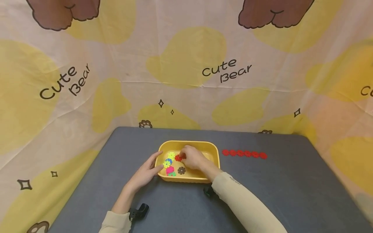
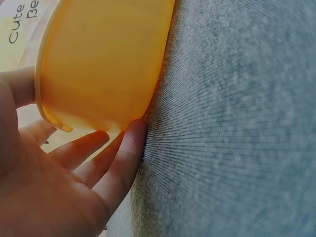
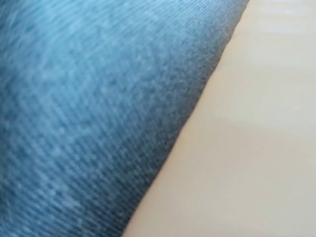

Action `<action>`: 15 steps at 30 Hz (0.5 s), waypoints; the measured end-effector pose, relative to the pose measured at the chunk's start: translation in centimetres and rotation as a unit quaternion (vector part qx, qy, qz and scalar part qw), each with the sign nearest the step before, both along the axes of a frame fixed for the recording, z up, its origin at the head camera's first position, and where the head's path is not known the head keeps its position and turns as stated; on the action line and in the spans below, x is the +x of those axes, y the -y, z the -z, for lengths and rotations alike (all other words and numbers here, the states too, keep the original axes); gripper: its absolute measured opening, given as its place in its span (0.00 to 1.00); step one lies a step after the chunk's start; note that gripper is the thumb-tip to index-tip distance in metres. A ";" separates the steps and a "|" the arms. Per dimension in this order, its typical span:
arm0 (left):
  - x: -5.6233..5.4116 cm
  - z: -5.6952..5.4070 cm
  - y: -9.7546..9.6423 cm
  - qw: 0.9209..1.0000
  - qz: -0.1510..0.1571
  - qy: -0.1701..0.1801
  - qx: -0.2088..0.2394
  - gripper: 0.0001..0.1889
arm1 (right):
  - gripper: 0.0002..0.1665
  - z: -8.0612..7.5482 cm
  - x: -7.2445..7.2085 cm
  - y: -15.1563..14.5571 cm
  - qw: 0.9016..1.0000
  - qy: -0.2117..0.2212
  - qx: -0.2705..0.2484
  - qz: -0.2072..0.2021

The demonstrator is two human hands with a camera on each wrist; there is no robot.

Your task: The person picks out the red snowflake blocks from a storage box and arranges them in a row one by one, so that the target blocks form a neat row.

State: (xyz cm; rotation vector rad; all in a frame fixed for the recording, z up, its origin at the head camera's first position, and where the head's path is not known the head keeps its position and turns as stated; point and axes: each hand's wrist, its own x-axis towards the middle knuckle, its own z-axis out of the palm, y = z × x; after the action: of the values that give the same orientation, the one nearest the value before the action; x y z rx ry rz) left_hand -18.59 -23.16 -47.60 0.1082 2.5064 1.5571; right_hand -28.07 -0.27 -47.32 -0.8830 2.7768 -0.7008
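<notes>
A yellow plastic basin (image 1: 214, 155) stands on the dark grey table. My left hand (image 1: 147, 173) holds its left end, the thumb over the rim; in the left wrist view the fingers (image 2: 131, 140) lie against the outer wall. Inside the basin my right hand (image 1: 191, 157) pinches a red notched disc (image 1: 178, 158), partly covered by the fingers. Around it lie yellow-green discs (image 1: 171, 156), a blue disc (image 1: 168, 160), a pink piece (image 1: 170, 169), a green piece (image 1: 172, 174) and a brown disc (image 1: 181, 170). The right wrist view shows no hand.
A straight row of several red discs (image 1: 244, 153) lies on the table (image 1: 276, 184), right of the basin. Behind the table hangs a printed cloth (image 1: 186, 61). A dark wrist strap (image 1: 139, 212) is on the left arm.
</notes>
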 end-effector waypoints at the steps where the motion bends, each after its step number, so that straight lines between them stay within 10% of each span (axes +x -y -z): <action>1: 0.0 0.0 0.0 1.000 0.000 0.000 0.001 0.33 | 0.09 0.1 0.0 0.0 1.000 0.002 -0.004 0.002; 15: 0.0 0.0 -0.2 1.000 -0.002 0.003 0.005 0.33 | 0.13 -0.1 0.2 -0.2 0.999 0.030 -0.035 0.025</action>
State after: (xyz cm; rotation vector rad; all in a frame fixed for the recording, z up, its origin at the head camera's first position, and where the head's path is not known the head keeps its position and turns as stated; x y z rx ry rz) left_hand -18.58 -22.98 -47.58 0.0995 2.4959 1.5678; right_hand -27.90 -0.12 -47.25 -0.7925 2.7449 -0.8231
